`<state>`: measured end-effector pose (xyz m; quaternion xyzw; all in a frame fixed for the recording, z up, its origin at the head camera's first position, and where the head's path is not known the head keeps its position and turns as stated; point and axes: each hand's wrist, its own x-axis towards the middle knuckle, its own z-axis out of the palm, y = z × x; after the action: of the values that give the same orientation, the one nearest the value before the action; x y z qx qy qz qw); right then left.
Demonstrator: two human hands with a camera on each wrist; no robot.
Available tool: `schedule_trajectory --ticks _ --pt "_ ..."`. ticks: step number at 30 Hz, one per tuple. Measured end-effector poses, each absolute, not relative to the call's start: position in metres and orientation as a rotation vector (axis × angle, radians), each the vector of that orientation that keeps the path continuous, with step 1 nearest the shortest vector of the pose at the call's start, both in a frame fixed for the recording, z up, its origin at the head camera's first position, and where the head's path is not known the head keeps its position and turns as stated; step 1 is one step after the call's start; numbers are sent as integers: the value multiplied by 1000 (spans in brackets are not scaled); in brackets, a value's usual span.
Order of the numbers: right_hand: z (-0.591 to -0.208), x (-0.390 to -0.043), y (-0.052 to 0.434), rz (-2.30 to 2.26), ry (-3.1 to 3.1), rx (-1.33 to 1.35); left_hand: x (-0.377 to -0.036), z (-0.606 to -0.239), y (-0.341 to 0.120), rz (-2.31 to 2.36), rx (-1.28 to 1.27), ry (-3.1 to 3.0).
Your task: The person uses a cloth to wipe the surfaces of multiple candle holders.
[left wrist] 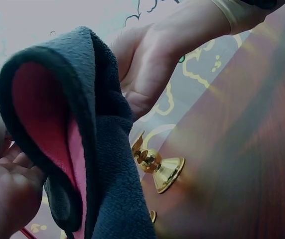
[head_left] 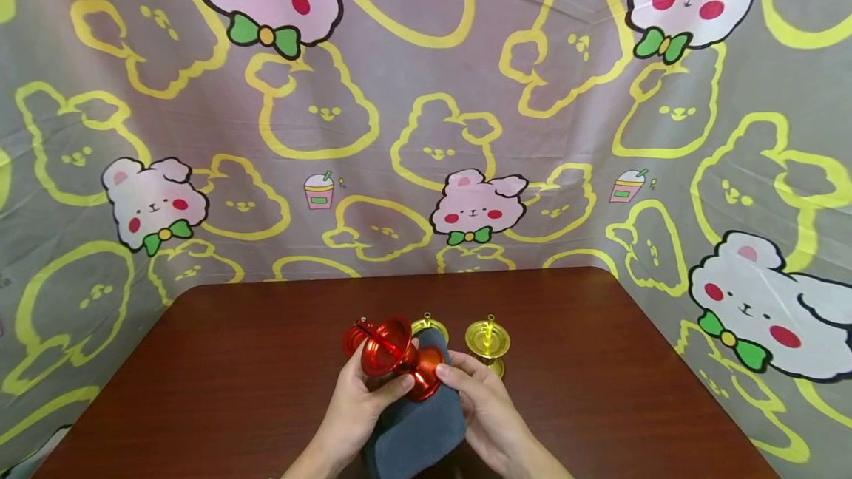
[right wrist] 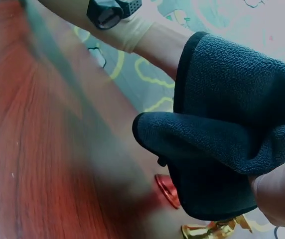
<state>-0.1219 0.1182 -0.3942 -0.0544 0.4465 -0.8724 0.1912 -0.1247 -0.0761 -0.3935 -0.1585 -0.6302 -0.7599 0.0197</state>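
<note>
Left hand (head_left: 356, 399): gripping red candlestick (head_left: 424, 375), tilted above desk (head_left: 233, 361)
Right hand (head_left: 484, 403): pinching grey cloth (head_left: 424, 438) against its base
Gold candlestick (head_left: 488, 341): upright, just beyond right hand
Side edges (head_left: 118, 381): well apart from hands

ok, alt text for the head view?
A left hand grips a red metal cup; the right hand holds a grey cloth to its base, above a brown table. Beyond are another red cup and two gold cups, before a cartoon-print curtain.

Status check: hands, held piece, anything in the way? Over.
Left hand gripping red stemmed cup, tilted. Right hand pinching grey cloth against its base. Beyond: second red cup, two gold cups, none between the hands.
</note>
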Motion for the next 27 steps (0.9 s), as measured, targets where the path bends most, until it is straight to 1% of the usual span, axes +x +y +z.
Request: schedule_trajectory --ticks 7,18,22,27 --pt "-396 -121 116 -2383 1192 -174 -125 -397 -77 -2346 -507 -1976" --pt "-401 -120 119 -2316 1140 -421 -123 -401 -77 -2390 -584 -1931" --pt "-401 -120 121 -2287 1134 -436 -122 -402 -78 -2395 -579 -1958" --pt "-402 -120 124 -2239 1157 -444 -123 -406 -79 -2437 -634 -1938"
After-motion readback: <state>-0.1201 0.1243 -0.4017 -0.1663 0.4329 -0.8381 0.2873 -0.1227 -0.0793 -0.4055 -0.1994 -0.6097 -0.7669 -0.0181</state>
